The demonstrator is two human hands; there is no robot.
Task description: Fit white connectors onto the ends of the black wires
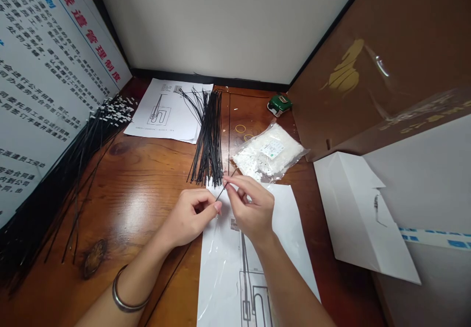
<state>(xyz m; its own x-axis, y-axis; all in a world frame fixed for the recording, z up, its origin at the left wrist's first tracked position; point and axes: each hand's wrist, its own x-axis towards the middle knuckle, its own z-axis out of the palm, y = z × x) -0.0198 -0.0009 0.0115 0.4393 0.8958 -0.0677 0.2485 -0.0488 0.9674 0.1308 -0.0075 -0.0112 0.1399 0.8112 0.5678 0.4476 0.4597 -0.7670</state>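
A thin black wire (221,193) runs slantwise between my two hands. My left hand (193,216) is closed, pinching it between thumb and forefinger. The wire trails from below that hand toward the lower left. My right hand (253,206) pinches the same wire higher up, near one end; whether a small part is also in those fingertips I cannot make out. Just beyond lies a bundle of black wires (209,135). A clear bag of small white pieces (270,152) sits beyond my right hand. Under both hands is a printed drawing sheet (221,278).
At the left, a large pile of black wires with white ends (114,111) leans by a printed board (55,71). More printed sheets (147,125) lie at the back. A green tape measure (278,104) and rubber bands (240,128) are beyond the bag. A brown box (368,47) borders the right.
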